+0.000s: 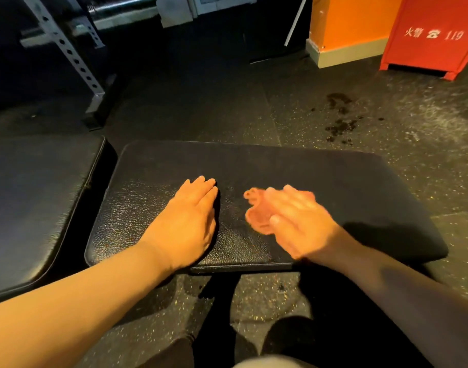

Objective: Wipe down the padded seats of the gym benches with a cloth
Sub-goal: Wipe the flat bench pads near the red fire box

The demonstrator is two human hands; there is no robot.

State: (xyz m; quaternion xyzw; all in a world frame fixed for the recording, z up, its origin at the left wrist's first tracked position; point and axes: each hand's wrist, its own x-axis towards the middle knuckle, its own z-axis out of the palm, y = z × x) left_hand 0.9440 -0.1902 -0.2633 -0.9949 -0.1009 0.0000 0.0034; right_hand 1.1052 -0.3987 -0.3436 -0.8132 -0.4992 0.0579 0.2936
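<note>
- Left hand (190, 219): flat on the black seat pad (347, 181), fingers straight and together, bracing.
- Right hand (294, 219): blurred, fingers fairly straight, pressing the reddish cloth (256, 211) onto the pad's middle.
- Step: wiping; next, presumably, strokes toward the uncovered right end.

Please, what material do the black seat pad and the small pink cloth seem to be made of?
The seat pad looks like black vinyl or faux leather: a pebbled grain with a slight sheen near the left hand. The pink cloth under the right hand seems soft fabric, since it bunches into folds; blur hides its weave.
</note>
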